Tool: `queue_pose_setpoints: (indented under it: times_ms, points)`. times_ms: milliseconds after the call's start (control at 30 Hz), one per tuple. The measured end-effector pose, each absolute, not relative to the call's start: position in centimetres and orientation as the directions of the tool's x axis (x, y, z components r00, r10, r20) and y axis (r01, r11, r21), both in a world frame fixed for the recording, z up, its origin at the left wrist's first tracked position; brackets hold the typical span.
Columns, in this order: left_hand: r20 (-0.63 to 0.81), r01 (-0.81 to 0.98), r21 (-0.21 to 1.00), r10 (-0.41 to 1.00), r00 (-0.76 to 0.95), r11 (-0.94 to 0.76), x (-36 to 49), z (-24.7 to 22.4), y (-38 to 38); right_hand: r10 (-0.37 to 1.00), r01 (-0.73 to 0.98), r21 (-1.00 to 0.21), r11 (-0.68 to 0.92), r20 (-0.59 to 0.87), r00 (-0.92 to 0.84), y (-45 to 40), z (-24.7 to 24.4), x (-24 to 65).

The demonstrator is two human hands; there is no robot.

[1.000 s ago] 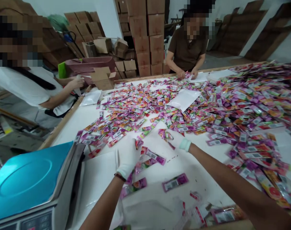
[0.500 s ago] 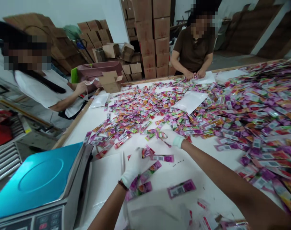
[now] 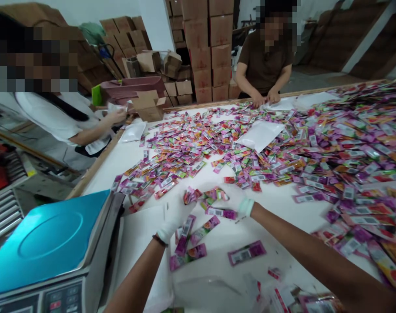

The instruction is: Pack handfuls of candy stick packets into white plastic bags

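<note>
Both my hands wear white gloves over a white table strewn with small pink, purple and green sachets. My left hand is closed around a few sachets near the table's front. My right hand holds a small bunch of sachets just right of it; the two hands are almost touching. Several loose sachets lie flat below my hands, one purple sachet apart to the right.
A weighing scale with a blue plate stands at the front left. White bags lie among the sachets. One person in white works at the left edge, another in brown at the far side. Cardboard boxes are stacked behind.
My right hand has pulled back from the pile toward my left hand, carrying sachets with it. My left hand has stayed in about the same place. The view shifted slightly.
</note>
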State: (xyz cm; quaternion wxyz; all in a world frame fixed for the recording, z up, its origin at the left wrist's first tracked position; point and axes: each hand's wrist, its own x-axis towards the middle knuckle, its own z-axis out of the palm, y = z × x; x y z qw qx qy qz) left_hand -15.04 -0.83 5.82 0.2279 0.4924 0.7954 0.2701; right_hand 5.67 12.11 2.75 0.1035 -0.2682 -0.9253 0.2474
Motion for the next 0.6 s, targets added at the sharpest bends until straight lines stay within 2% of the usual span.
queue_pose_setpoints:
  times_ms: [33, 100, 200, 267, 333, 500, 600]
  points:
    - [-0.085, 0.713, 0.616, 0.929, -0.361, 0.334, -14.8, 5.9, 0.0, 0.547, 0.441, -0.517, 0.734, 0.065, -0.835, 12.3, 3.3, 6.0]
    - [-0.092, 0.826, 0.498, 0.963, -0.253, 0.265, -14.5, 6.1, 2.0, 0.459, 0.383, -0.47, 0.796, 0.055, -0.887, 12.5, 4.3, 5.8]
    - [-0.161, 0.921, 0.32, 0.97, -0.18, 0.224, -14.6, 5.9, 4.7, 0.305, 0.296, -0.317, 0.901, -0.023, -0.952, 12.2, 4.8, 3.8]
    - [-0.174, 0.934, 0.277, 0.968, -0.182, 0.225, -15.2, 5.3, 5.6, 0.33, 0.343, -0.226, 0.912, -0.093, -0.939, 11.8, 4.2, 2.4]
    - [-0.166, 0.942, 0.234, 0.964, -0.206, 0.241, -16.1, 4.8, 5.6, 0.396, 0.412, -0.186, 0.892, -0.117, -0.911, 11.5, 3.4, 1.8]
    - [-0.094, 0.935, 0.176, 0.951, -0.295, 0.307, -17.6, 3.5, 3.4, 0.346, 0.344, -0.212, 0.915, -0.026, -0.938, 12.6, 2.9, 2.6]
    - [-0.016, 0.942, 0.149, 0.953, -0.302, 0.301, -17.3, 2.3, 2.2, 0.434, 0.427, -0.303, 0.852, -0.045, -0.9, 15.2, 4.5, 2.1]
